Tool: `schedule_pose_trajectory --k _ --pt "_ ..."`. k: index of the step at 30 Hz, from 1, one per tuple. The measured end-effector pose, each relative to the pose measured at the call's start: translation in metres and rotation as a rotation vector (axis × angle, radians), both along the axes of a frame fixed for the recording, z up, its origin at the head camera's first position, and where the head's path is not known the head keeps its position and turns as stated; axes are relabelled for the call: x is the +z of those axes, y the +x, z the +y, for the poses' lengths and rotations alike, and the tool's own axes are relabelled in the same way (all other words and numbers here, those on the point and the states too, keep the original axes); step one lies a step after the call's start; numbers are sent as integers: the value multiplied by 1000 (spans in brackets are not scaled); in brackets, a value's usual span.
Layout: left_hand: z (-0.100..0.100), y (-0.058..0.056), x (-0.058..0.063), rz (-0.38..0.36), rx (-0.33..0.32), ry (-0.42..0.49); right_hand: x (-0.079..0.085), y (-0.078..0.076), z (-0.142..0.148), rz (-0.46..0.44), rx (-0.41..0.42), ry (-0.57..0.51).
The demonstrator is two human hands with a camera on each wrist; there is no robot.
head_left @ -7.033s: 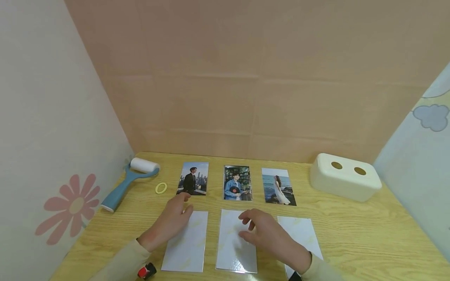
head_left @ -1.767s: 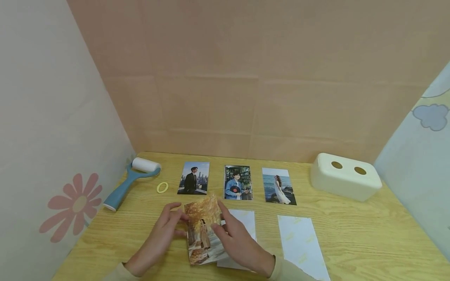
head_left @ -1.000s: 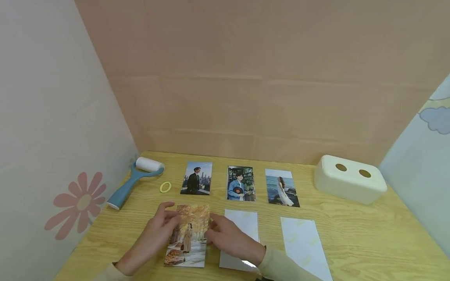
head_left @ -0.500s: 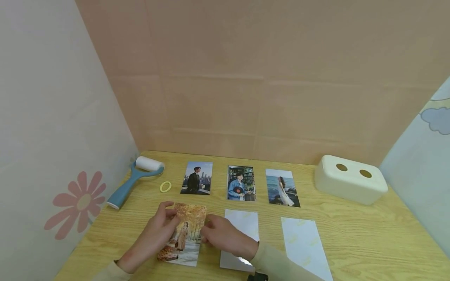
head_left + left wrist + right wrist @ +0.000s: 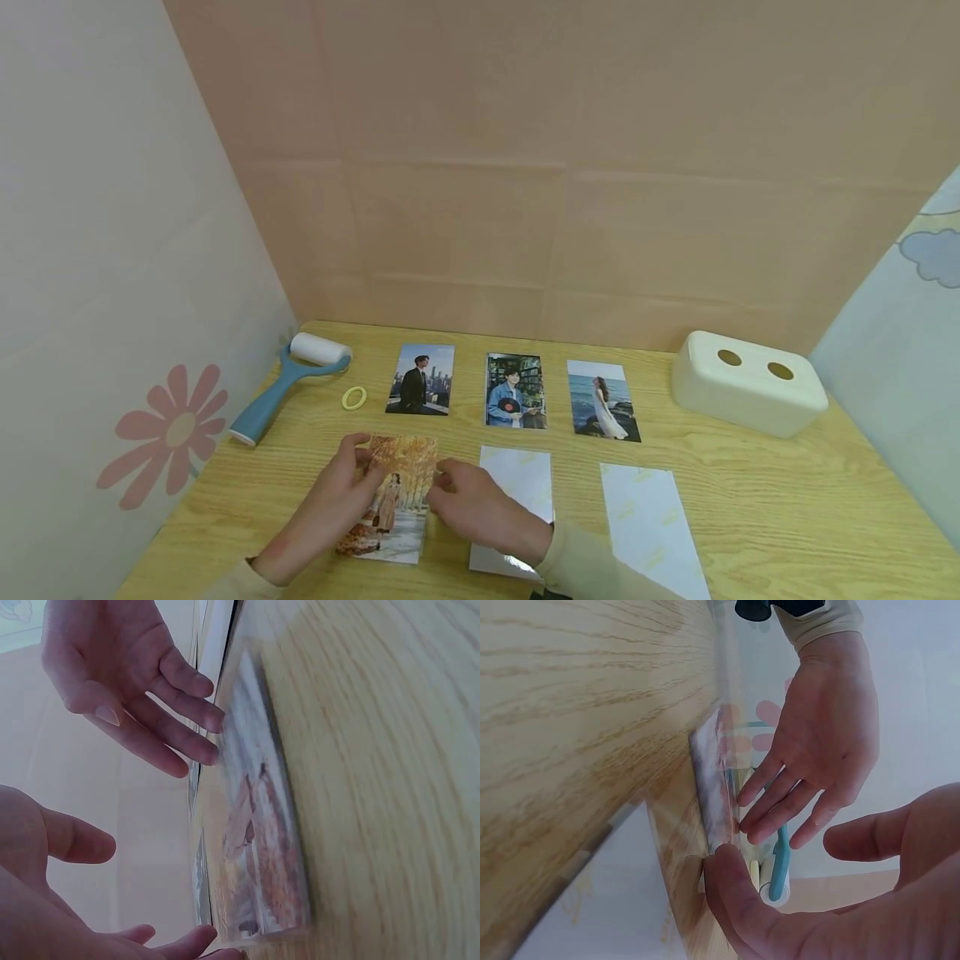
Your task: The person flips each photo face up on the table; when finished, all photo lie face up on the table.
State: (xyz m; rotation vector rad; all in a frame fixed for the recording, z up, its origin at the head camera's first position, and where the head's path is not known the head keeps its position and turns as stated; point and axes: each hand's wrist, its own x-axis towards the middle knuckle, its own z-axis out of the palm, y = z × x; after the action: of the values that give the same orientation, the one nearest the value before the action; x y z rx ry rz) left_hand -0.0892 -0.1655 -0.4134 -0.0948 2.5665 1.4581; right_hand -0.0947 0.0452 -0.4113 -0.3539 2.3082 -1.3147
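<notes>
Golden photo (image 5: pixel 406 498) (between both hands (image 5: pixel 336 493) (image 5: pixel 477 505))

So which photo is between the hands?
The golden autumn photo, in front; the city photo, bookshelf photo and sea photo lie in a row farther back.

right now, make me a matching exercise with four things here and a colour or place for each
1. Autumn photo
2. Roller
3. Ring
4. Box

A. Cream, two round holes on top
B. Blue handle, white cylinder
C. Between the left hand and the right hand
D. Yellow all over

Pairs: 1-C, 2-B, 3-D, 4-A
</notes>
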Motion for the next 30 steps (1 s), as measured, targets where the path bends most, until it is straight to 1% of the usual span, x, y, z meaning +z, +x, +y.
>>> schedule_pose_trajectory --k 3,7,12,15,18,22,26,30 --pt "-1 0 0 -15 -8 0 0 1 0 4 -6 1" --pt "-1 0 0 -6 -10 -12 0 1 0 26 -8 10" --pt "0 1 0 36 -25 -36 -1 2 2 49 -7 7" --pt "2 2 1 69 -38 -45 -1 3 4 61 -9 -20" --pt "4 3 2 104 -54 -47 2 4 8 53 -2 -93" --pt "10 3 7 145 -68 -51 8 5 17 52 1 -179" --pt "21 4 12 151 -89 -55 13 6 25 87 -17 -197" --pt "31 3 14 164 -119 -62 19 6 32 111 -35 -199"
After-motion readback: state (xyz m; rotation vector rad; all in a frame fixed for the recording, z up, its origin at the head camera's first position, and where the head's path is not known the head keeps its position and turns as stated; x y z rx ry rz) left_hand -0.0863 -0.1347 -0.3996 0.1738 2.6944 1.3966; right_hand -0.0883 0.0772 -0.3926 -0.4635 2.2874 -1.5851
